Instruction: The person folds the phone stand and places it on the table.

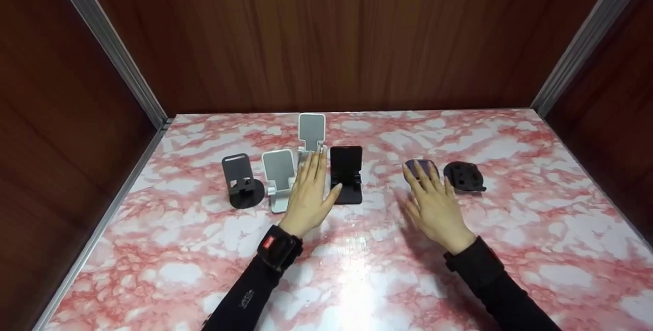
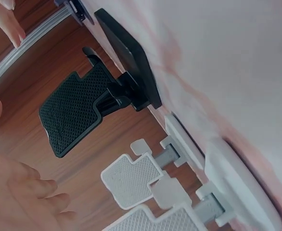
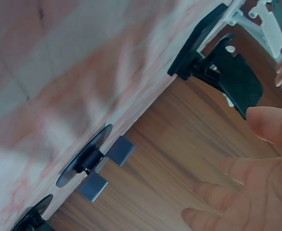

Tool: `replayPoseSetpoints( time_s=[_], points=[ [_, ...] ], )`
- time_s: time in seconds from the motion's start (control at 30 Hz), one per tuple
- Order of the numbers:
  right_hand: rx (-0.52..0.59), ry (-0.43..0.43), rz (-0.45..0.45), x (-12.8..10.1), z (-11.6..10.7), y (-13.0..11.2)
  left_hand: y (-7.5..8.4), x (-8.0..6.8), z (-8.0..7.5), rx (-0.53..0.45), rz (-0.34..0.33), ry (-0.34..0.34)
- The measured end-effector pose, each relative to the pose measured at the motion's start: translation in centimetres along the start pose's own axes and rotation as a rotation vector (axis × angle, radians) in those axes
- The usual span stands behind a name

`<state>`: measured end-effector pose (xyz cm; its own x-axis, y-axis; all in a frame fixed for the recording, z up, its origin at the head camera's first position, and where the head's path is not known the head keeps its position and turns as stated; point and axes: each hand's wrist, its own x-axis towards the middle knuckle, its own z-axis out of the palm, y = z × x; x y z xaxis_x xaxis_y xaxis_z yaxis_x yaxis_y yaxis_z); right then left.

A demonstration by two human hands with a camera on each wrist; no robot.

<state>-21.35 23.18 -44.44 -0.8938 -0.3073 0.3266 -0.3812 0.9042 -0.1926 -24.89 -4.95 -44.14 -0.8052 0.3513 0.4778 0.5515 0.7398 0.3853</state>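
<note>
My left hand [image 1: 308, 188] is flat with straight fingers and holds nothing. It lies between a white phone stand [image 1: 279, 177] and a black phone stand [image 1: 346, 174], its fingertips near a taller white stand [image 1: 311, 132] behind. The left wrist view shows the black stand [image 2: 78, 113] and the white stands [image 2: 131, 180] upright. My right hand [image 1: 434, 202] is also flat and holds nothing, its fingertips at a purple-grey round-based stand [image 1: 421, 166]. The right wrist view shows that stand [image 3: 95, 163] just ahead of my fingers [image 3: 247, 192].
A dark grey stand on a round base [image 1: 243, 182] is at the left end of the row, and a folded black round stand [image 1: 464, 176] at the right end. Everything sits on a pink marble tabletop [image 1: 357, 270] enclosed by wooden walls with metal corner rails [image 1: 109, 45].
</note>
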Motion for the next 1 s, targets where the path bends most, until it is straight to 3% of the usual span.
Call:
replayPoseSetpoints(
  time_s=[0.27, 0.47, 0.57, 0.83, 1.0],
  points=[
    [-0.022, 0.010, 0.017, 0.0, -0.1, -0.6, 0.3, 2.3, 0.8, -0.171, -0.112, -0.007],
    [-0.001, -0.019, 0.023, -0.1, -0.2, -0.8, 0.0, 3.4, 1.4, -0.362, -0.261, -0.053],
    [0.013, -0.017, 0.018, -0.1, -0.2, -0.9, -0.2, 3.7, 1.7, -0.412, -0.318, -0.038],
    [0.034, -0.009, 0.027, 0.0, 0.0, -1.0, -0.7, 4.2, 2.5, -0.526, -0.391, -0.013],
    [0.034, -0.005, 0.021, 0.1, 0.1, -1.0, -0.9, 4.2, 2.9, -0.556, -0.377, 0.009]
  ],
)
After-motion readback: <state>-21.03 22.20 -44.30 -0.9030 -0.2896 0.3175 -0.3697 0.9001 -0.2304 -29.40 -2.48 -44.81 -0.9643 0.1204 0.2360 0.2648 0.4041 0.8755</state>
